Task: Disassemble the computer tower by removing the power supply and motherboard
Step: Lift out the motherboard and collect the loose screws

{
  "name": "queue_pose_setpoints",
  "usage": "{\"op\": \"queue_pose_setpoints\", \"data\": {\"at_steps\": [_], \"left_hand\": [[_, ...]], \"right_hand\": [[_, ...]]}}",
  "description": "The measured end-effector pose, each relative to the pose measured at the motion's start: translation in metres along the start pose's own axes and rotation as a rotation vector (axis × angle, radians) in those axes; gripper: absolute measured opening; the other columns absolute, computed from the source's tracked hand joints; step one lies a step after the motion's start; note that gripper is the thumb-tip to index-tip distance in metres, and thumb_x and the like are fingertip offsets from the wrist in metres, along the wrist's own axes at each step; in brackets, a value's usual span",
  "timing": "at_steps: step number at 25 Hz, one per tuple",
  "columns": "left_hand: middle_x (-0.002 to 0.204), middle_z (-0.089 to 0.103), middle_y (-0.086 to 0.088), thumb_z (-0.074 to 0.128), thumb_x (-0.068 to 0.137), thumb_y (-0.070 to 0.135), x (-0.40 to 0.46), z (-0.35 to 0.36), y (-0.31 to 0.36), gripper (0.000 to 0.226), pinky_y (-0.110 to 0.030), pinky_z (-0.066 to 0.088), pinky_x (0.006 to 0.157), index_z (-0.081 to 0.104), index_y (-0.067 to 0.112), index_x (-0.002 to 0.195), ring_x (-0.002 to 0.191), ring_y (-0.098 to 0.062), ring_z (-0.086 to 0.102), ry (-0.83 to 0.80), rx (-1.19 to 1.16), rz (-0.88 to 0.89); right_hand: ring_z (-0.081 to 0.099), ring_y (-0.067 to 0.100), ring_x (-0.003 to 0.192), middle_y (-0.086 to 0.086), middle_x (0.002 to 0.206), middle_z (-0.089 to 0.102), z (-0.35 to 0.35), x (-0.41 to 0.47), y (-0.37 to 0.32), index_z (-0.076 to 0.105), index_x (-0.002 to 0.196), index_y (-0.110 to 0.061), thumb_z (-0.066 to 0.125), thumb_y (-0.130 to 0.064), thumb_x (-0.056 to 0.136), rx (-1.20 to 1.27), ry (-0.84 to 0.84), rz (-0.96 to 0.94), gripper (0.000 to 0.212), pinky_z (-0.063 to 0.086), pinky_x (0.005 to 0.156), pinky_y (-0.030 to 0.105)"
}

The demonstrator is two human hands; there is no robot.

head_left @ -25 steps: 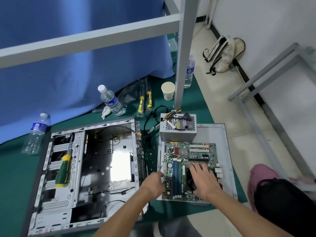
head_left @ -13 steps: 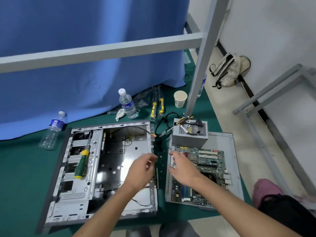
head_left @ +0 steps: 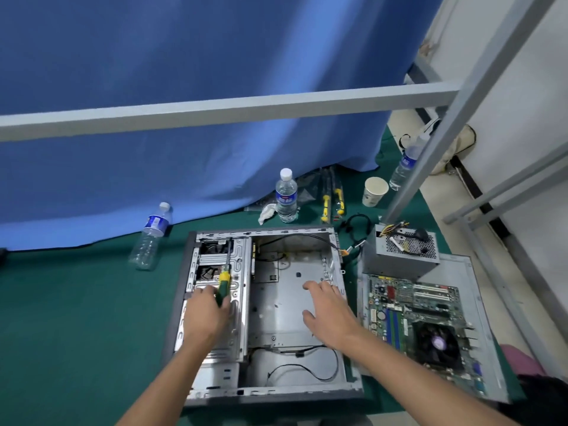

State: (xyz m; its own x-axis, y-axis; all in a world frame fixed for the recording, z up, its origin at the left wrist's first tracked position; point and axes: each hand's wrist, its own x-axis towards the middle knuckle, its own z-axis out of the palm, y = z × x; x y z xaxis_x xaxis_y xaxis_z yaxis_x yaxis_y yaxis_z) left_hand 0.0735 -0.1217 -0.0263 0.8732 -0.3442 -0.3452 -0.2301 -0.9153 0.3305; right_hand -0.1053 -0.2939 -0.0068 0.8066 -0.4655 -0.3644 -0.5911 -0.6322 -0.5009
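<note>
The open computer case [head_left: 292, 361] lies flat on the green mat, its main bay stripped to bare metal with a few loose cables. My left hand [head_left: 207, 313] grips the green-and-yellow screwdriver [head_left: 223, 281] lying on the drive cage [head_left: 215, 265]. Over the case's bare tray hovers my right hand [head_left: 330, 312], fingers spread and holding nothing. The motherboard [head_left: 418, 318] with its black fan rests on the grey side panel [head_left: 485, 333] to the right of the case. The grey power supply [head_left: 402, 256] stands just behind the motherboard.
Two water bottles [head_left: 286, 196] [head_left: 150, 238], a paper cup [head_left: 375, 192] and yellow-handled tools [head_left: 332, 198] lie behind the case, near a blue curtain. A grey metal frame [head_left: 215, 109] crosses overhead; its post [head_left: 430, 149] stands behind the power supply. A third bottle [head_left: 405, 167] stands by the post.
Both hands left the motherboard and moved left over the case. My left hand has taken hold of the screwdriver on the drive cage. The view has swung left.
</note>
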Motion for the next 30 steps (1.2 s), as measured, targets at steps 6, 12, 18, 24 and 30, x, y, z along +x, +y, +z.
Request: {"op": "queue_pose_setpoints", "data": {"at_steps": [6,12,18,24,30], "left_hand": [[0.062,0.061,-0.004,0.065,0.09,0.015,0.002,-0.009,-0.003,0.017,-0.034,0.05,0.064,0.059,0.003,0.078,0.064,-0.024,0.058,-0.285,-0.829,-0.16],[0.082,0.067,-0.012,0.063,0.094,0.017,0.001,-0.021,0.005,0.014,-0.025,0.052,0.058,0.065,0.003,0.095,0.065,-0.017,0.063,-0.699,-1.122,-0.016],[0.12,0.059,-0.003,0.068,0.09,0.022,0.035,-0.018,-0.033,0.037,-0.03,0.044,0.097,0.059,0.016,0.125,0.109,-0.018,0.053,-0.08,-0.196,0.327],[0.135,0.044,0.007,0.068,0.088,0.042,0.069,-0.01,-0.046,0.062,-0.032,0.028,0.105,0.044,0.032,0.144,0.13,-0.015,0.035,-0.059,0.144,0.48],[0.122,0.044,0.009,0.067,0.087,0.045,0.072,-0.005,-0.048,0.052,-0.032,0.026,0.1,0.05,0.035,0.135,0.125,-0.014,0.032,-0.066,0.136,0.435]], "right_hand": [[0.057,0.007,0.104,-0.007,0.124,0.049,0.014,0.012,-0.06,0.035,0.141,-0.034,0.063,-0.043,0.088,0.353,-0.122,-0.017,0.06,0.047,0.087,0.023],[0.052,0.004,0.106,-0.008,0.122,0.05,0.019,0.022,-0.088,0.043,0.135,-0.032,0.057,-0.026,0.096,0.333,0.084,-0.106,0.042,0.043,0.095,0.023],[0.05,0.001,0.076,-0.005,0.1,0.062,-0.015,0.028,-0.066,0.068,0.115,-0.022,0.05,-0.022,0.097,0.27,0.313,0.0,0.025,0.035,0.064,0.015],[0.058,0.015,0.075,-0.001,0.085,0.065,-0.034,0.033,-0.07,0.075,0.101,-0.02,0.059,-0.038,0.094,0.094,0.332,-0.044,0.025,0.044,0.071,0.028],[0.058,0.016,0.074,0.0,0.082,0.061,-0.034,0.04,-0.077,0.075,0.102,-0.019,0.058,-0.035,0.096,0.055,0.32,-0.058,0.024,0.042,0.068,0.027]]}}
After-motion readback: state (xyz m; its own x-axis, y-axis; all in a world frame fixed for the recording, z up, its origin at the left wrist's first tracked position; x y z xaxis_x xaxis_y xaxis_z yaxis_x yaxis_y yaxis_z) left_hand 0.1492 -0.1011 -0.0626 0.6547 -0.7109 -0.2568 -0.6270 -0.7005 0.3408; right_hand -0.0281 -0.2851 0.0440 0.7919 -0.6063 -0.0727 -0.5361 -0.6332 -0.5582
